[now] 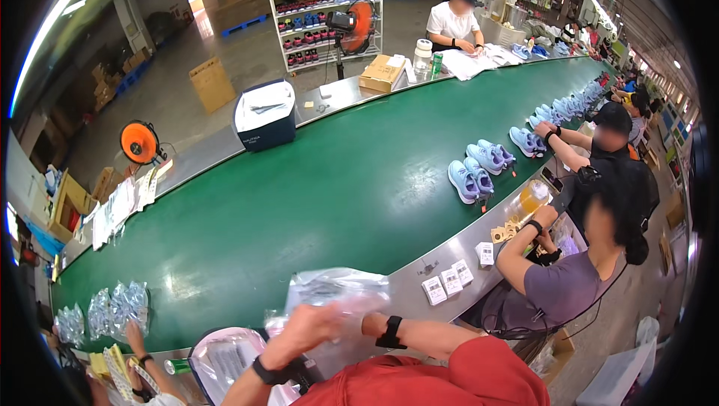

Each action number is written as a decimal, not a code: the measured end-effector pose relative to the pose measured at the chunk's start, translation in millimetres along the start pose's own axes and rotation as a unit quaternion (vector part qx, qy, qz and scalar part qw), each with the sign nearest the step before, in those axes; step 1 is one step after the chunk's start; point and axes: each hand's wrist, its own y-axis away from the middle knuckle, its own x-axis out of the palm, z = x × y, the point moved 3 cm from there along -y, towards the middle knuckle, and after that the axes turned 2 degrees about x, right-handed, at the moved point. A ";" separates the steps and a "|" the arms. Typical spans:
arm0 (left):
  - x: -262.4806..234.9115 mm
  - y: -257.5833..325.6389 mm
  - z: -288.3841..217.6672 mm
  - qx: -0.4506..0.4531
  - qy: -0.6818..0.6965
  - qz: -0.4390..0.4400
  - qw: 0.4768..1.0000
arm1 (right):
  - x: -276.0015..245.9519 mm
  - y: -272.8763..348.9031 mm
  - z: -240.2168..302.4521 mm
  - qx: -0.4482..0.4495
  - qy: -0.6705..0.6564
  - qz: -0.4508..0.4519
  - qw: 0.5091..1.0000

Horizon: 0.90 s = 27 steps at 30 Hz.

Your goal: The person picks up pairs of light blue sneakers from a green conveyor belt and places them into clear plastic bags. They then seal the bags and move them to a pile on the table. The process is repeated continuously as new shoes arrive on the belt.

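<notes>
A clear plastic bag [341, 282], smeared by motion, is held up over the near edge of the green conveyor belt [299, 204]. My left hand [313, 326], closed, grips its lower side. My right hand [368, 322] is at the bag's lower right side, its fingers hidden by the plastic and blur. What the bag contains is too blurred to make out. Beside my left forearm stands a dark-rimmed container [196, 365] with clear plastic bags in it.
Pale blue sneakers [472, 181] line the belt's right side, near co-workers seated there. Bagged shoes [120, 308] lie at the left by another worker's hand [136, 337]. Stacks of white tags [449, 281] sit on the metal ledge. A navy box [266, 132] stands across the belt.
</notes>
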 end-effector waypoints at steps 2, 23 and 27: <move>-20.8 10.6 -5.7 -0.116 0.068 -0.096 0.986 | -10.9 -3.3 -15.0 0.075 -0.004 -0.022 0.997; -14.4 16.0 112.1 -0.226 0.461 -0.367 0.776 | -1.4 -32.3 -27.6 0.225 -0.569 -0.113 0.783; 28.8 -8.0 121.1 -0.178 0.464 -0.289 0.818 | -26.2 -10.6 -2.2 0.136 -0.529 -0.167 0.821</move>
